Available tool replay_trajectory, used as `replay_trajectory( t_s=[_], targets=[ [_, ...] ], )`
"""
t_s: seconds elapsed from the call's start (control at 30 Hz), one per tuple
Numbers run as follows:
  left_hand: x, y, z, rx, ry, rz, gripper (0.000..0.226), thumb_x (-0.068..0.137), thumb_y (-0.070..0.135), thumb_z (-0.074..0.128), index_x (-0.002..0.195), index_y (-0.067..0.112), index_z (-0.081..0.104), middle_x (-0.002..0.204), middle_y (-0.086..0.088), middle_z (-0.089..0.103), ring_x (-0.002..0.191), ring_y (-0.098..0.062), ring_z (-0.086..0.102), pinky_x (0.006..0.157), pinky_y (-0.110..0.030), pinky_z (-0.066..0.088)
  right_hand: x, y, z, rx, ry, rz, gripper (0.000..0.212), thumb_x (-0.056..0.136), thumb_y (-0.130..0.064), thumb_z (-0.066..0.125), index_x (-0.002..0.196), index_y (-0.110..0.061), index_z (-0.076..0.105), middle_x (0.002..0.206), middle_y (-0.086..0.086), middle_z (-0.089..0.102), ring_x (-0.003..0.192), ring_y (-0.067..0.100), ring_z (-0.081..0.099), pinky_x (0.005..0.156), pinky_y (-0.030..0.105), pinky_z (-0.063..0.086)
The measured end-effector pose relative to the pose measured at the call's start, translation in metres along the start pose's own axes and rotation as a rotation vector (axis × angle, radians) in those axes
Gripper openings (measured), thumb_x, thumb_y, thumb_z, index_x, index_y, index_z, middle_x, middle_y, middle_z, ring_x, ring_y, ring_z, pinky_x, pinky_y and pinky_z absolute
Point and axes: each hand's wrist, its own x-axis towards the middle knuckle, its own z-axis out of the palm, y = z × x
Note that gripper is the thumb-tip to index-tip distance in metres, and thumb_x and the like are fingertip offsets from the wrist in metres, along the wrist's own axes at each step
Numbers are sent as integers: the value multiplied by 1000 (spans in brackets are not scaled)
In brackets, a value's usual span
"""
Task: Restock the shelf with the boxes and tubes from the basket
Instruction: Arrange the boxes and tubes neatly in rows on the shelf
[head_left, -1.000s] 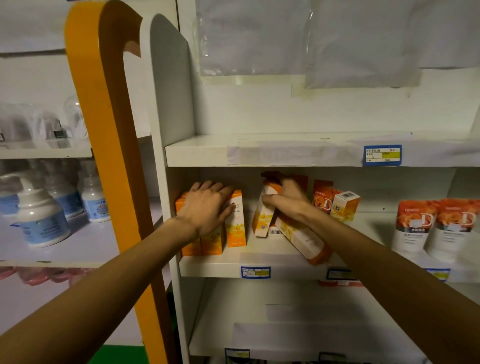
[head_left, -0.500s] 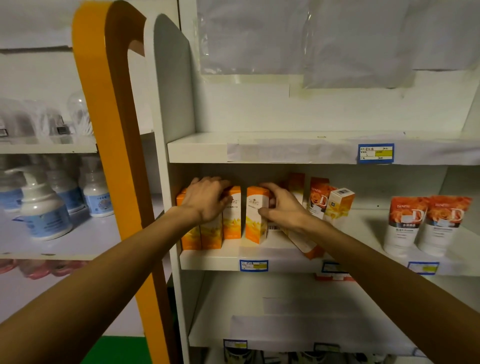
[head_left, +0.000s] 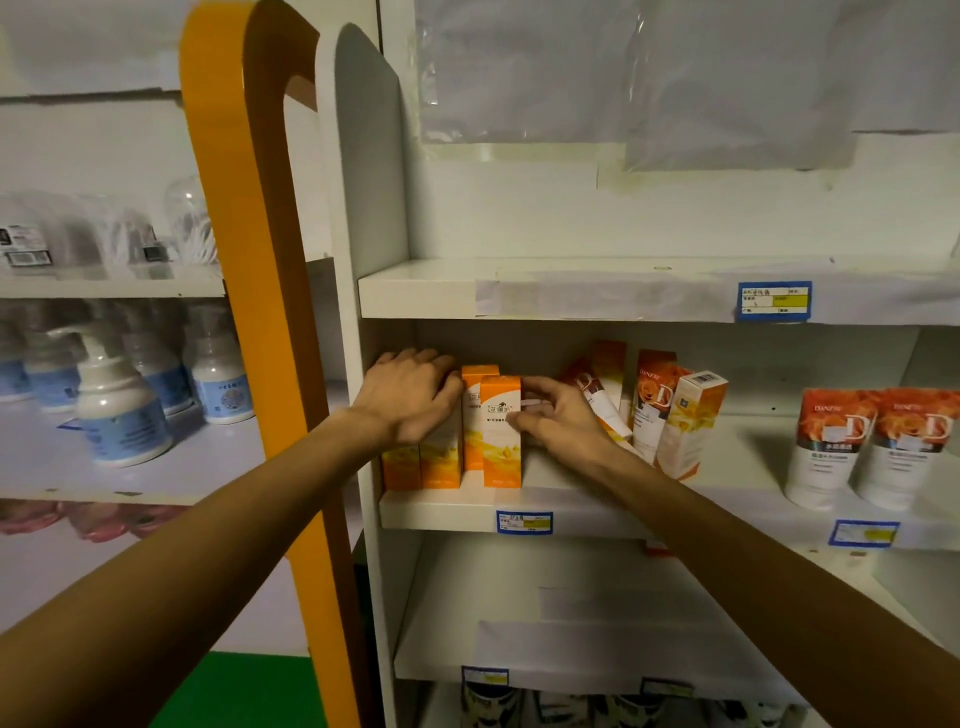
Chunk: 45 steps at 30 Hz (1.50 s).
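Right hand (head_left: 558, 423) first: its fingers (head_left: 540, 387) are curled against the right face of the front orange box (head_left: 500, 431), thumb low on the box's front, pinching it upright near the front edge of the middle shelf (head_left: 447, 512). Left hand (head_left: 408, 397) lies over the tops of the orange boxes at the far left, fingers (head_left: 415, 358) loosely bent and close together, pressing down on that group; whether they curl round any one box cannot be told.

Counting the orange boxes in this cluster: four show, two low ones under the left hand (head_left: 421, 465), one standing just behind (head_left: 478, 379) the held box, and the held box itself. All four stand upright and touch side to side, tight against the shelf's left wall.

Just right of the right hand, three taller orange-and-white cartons (head_left: 654, 405) lean against one another, and one white-and-orange box (head_left: 693, 423) tilts in front of them. Well apart at the right end of the same shelf stand two white tubes (head_left: 826, 447) with orange tops, cap down, touching.

The shelf edges carry blue price tags (head_left: 774, 300); four are plainly visible. Beyond the orange upright (head_left: 260, 312), the neighbouring shelf holds white pump bottles (head_left: 117, 410) with blue labels; their number is blurred.
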Motion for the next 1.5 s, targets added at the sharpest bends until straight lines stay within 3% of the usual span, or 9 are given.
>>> replay_trajectory(
  t_s=[0.27, 0.37, 0.47, 0.63, 0.83, 1.03, 1.13, 1.3, 1.5],
  targets=[
    [-4, -3, 6, 27, -62, 5, 58, 104, 52, 16, 154, 26, 31, 155, -1, 40, 142, -24, 37, 116, -40, 25, -14, 11, 40, -179, -46, 26, 65, 98, -16, 58, 153, -23, 23, 145, 2, 49, 131, 20, 50, 100, 34, 48],
    [-2, -3, 5, 39, -63, 16, 58, 104, 52, 18, 154, 25, 29, 157, -2, 38, 143, -24, 36, 115, -39, 25, -13, 13, 54, -145, -50, 45, 69, 99, -15, 55, 156, -19, 15, 147, 2, 46, 127, 14, 49, 92, 21, 45],
    [-2, -6, 3, 65, -80, 42, 61, 102, 54, 25, 154, 24, 27, 157, -4, 37, 142, -25, 36, 115, -41, 27, -10, 15, 67, -97, -24, 53, 62, 99, -12, 55, 152, -17, 23, 142, 4, 52, 111, 7, 51, 67, 4, 45],
    [2, -9, 1, 55, -137, 81, 66, 100, 57, 35, 157, 26, 20, 160, -3, 31, 145, -26, 30, 117, -48, 22, -7, 18, 74, -103, 17, 80, 72, 98, -11, 55, 157, -18, 14, 148, 3, 45, 128, 19, 50, 85, 21, 45],
    [7, -15, -5, -76, -166, 111, 65, 97, 56, 48, 153, 29, 29, 157, 2, 37, 143, -22, 33, 115, -49, 23, -8, 22, 65, -196, -22, 33, 66, 96, -9, 58, 152, -21, 25, 143, 3, 50, 118, 13, 54, 68, 10, 46],
    [10, -17, -5, -150, -160, 92, 70, 90, 60, 57, 150, 28, 36, 150, 1, 45, 136, -22, 42, 111, -46, 31, -15, 14, 47, -294, -106, 11, 65, 94, -11, 64, 149, -21, 31, 145, 1, 51, 134, 23, 49, 105, 39, 48],
    [9, -17, -7, -156, -181, 100, 75, 87, 64, 58, 149, 28, 36, 150, 1, 46, 135, -21, 44, 111, -46, 33, -22, 2, 24, -462, 14, -53, 74, 93, -18, 66, 154, -20, 25, 153, -1, 39, 139, 21, 41, 111, 40, 42],
    [7, -5, -12, -140, -123, 109, 80, 88, 66, 54, 152, 24, 31, 155, -1, 39, 139, -24, 38, 115, -47, 28, -31, -2, -33, -890, 213, -226, 51, 95, -26, 59, 143, -22, 45, 145, 0, 45, 133, 20, 42, 108, 35, 39],
    [11, 36, -10, 49, -82, 154, 80, 95, 68, 34, 157, 20, 21, 160, -4, 30, 146, -25, 28, 120, -47, 16, -37, 8, -55, -1144, 81, 100, 49, 92, -46, 57, 132, -19, 49, 130, 8, 58, 114, 26, 54, 93, 39, 51]
  ],
)
